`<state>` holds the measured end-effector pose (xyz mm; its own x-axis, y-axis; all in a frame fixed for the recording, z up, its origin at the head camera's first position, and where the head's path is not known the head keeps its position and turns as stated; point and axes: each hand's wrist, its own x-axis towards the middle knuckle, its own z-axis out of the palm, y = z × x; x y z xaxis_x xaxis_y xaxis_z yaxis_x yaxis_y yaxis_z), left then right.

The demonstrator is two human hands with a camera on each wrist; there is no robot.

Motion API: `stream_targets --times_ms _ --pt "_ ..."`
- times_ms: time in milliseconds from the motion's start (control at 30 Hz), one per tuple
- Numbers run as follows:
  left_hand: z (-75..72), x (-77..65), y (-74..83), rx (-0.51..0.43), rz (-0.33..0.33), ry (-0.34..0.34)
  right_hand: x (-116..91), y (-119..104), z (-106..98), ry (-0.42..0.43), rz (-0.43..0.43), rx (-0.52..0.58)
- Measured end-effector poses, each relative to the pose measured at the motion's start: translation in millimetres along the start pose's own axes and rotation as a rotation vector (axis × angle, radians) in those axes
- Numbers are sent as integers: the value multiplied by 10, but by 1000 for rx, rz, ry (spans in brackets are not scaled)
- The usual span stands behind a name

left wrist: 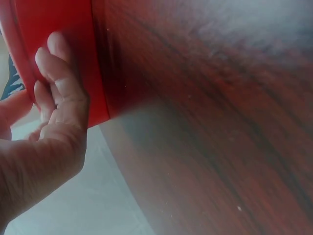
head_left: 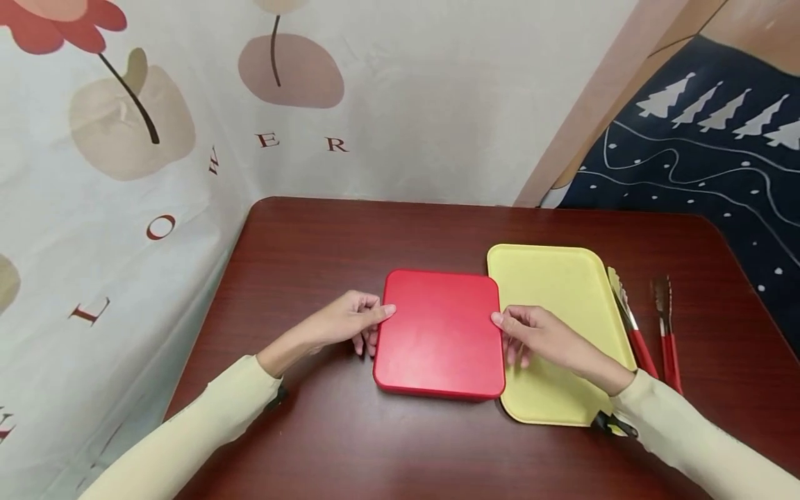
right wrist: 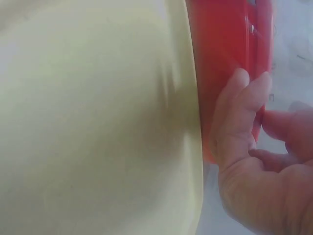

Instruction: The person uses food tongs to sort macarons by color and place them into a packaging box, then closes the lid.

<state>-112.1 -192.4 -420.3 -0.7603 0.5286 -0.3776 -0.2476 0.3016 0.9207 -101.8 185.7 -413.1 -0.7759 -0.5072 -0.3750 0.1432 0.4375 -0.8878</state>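
A square red box [head_left: 440, 333] with a flat lid sits on the table between the two hands in the head view. My left hand [head_left: 350, 321] grips its left edge, thumb on top of the lid and fingers against the side. At the opposite edge my right hand [head_left: 536, 333] does likewise, its thumb on the lid's rim. The left wrist view shows curled fingers [left wrist: 66, 81] along the red side wall. From the right wrist, the lid rim [right wrist: 264, 44] stands out past the box wall, with fingers bent under it.
A yellow tray [head_left: 556, 278] lies right of the box, partly beneath the right hand. Beyond it are two red-handled metal utensils, one [head_left: 637, 340] against the tray edge, the other [head_left: 669, 347] farther right. Everything rests on a dark wooden table [head_left: 300, 250] beside a printed curtain.
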Motion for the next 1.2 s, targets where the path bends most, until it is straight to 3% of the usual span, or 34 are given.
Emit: stream_targets --times_ms 133,267,400,567,800,1033,1200 --pt "-10 42 -4 -29 5 18 43 -5 -44 -7 8 36" --pt "-47 70 10 -19 -4 32 97 -43 -84 -3 15 5" --pt "-101 205 42 1 -21 72 233 -76 -158 26 45 -24" --pt "-170 390 100 -1 -45 129 425 -77 -251 85 57 27" --pt "-193 495 84 -111 -75 124 471 -64 -308 72 76 65" --pt "-209 514 76 -158 -23 133 491 -15 -288 103 49 93" --pt "-232 505 48 -101 23 140 529 2 -259 116 1 56"
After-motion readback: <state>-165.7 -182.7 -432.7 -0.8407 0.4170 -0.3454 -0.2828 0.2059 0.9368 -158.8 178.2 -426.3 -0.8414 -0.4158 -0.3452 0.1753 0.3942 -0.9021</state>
